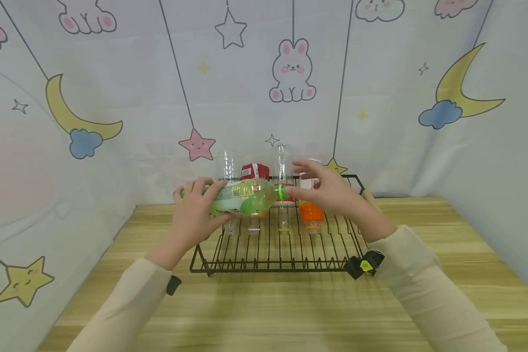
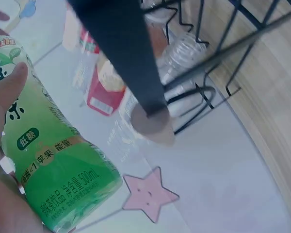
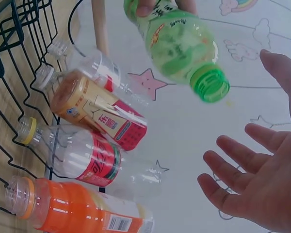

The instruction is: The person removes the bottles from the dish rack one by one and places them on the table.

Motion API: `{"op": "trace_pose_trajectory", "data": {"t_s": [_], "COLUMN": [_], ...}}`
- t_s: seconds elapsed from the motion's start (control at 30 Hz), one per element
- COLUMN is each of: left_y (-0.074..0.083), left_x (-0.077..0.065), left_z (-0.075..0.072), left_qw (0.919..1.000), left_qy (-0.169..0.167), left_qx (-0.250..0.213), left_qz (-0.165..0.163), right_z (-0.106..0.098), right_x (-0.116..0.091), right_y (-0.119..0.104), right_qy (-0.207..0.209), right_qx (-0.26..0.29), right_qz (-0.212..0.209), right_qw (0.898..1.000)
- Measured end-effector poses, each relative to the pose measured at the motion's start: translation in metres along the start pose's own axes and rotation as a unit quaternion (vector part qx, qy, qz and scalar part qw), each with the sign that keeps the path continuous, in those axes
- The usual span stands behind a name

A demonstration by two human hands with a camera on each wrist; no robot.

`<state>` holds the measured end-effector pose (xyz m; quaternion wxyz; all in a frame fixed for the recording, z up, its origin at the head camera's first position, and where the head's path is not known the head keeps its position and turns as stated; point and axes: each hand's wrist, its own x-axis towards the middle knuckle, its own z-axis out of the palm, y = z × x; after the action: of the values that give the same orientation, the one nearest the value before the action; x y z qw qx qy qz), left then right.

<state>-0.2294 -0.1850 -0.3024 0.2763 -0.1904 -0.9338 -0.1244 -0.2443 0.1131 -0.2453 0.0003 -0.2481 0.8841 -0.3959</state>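
Bottle (image 1: 243, 197), green and sideways, sits clamped in our left hand (image 1: 198, 204) above the wire rack (image 1: 268, 269), our right hand (image 1: 332, 190) spread, grip apart, at three o'clock, an orange bottle (image 1: 311, 211) at four, the table (image 1: 264, 308) at six.

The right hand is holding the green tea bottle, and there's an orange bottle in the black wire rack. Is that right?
Not quite: the head view shows the left hand holding the green tea bottle, not the right hand. The orange bottle is in the black wire rack.
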Motion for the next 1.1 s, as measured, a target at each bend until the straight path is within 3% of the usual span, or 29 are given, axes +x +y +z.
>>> {"op": "trace_pose_trajectory", "data": {"t_s": [0.17,0.4,0.77,1.1], "left_y": [-0.019,-0.044,-0.07,-0.09], "left_x": [-0.004,-0.012,-0.021,-0.024], "left_z": [-0.006,-0.012,-0.019,-0.017], "left_qw": [0.998,0.991,0.9722,0.9517], "left_qy": [0.002,0.031,0.058,0.038], "left_qx": [-0.025,-0.039,-0.071,-0.112], "left_qz": [-0.058,-0.124,-0.216,-0.283], "right_z": [-0.002,-0.005,-0.01,-0.009], "right_x": [0.003,0.009,0.018,0.026], "right_y": [0.01,0.024,0.042,0.058], "right_qy": [0.015,0.032,0.04,0.055], "right_qx": [0.032,0.022,0.048,0.08], "right_qz": [0.011,0.039,0.081,0.101], "right_qw": [0.999,0.998,0.995,0.99]}}
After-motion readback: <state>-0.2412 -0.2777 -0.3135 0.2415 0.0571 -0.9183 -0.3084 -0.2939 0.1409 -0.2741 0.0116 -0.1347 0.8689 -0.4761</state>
